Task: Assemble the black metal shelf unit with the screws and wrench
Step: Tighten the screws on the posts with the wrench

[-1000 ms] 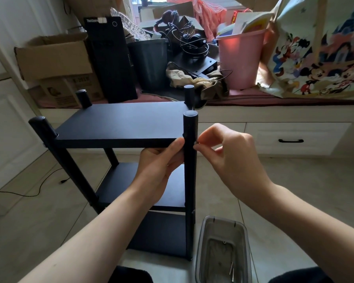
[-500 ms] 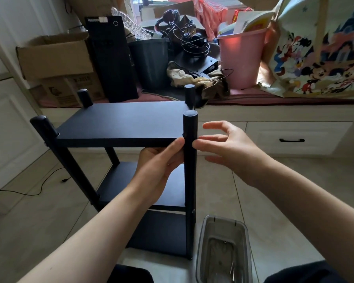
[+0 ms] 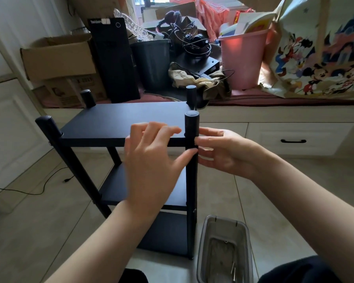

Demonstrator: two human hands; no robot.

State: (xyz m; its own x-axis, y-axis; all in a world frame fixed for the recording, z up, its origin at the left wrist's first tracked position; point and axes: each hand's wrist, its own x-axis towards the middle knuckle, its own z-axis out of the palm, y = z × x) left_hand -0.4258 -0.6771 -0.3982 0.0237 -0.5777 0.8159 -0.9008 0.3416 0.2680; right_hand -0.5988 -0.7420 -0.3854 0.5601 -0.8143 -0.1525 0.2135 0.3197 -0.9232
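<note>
My left hand (image 3: 151,160) now lifted onto top shelf (image 3: 123,121) edge; right hand (image 3: 223,152) off screw; both fingers loose, empty against front post (image 3: 191,170). Joint likely hand-tight; wrench next.

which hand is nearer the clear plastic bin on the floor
Right. The right hand is at the front right post of the shelf, roughly above the clear plastic bin. The left hand is on the post's other side, farther left.

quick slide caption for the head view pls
Both hands, left hand and right hand, at the black shelf unit's near right post.
</note>
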